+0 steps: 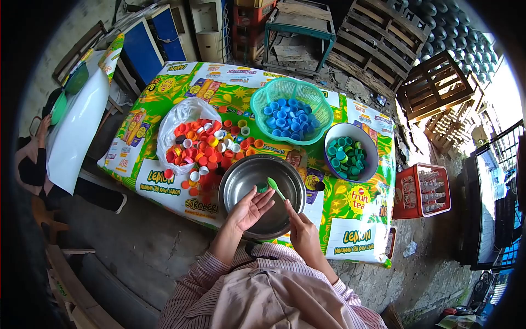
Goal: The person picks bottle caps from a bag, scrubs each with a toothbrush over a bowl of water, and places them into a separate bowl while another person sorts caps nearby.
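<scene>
My left hand (247, 210) is held palm up over the near left part of a metal bowl (228, 181), its fingers stretched out and holding nothing. My right hand (300, 226), at the bowl's right side, grips the handle of a light green spoon (276, 187), whose head points up and to the left above the bowl. A small green bottle cap (263, 188) shows in the bowl just beyond my left fingertips; part of the bowl's inside is hidden by my hands.
Red, orange and white caps (211, 151) spill from a clear plastic bag (169, 131). A turquoise basket (263, 90) holds blue caps, and a white bowl (370, 143) holds green ones. Another person (41, 129) is at the left. A red crate (406, 192) stands right of the table.
</scene>
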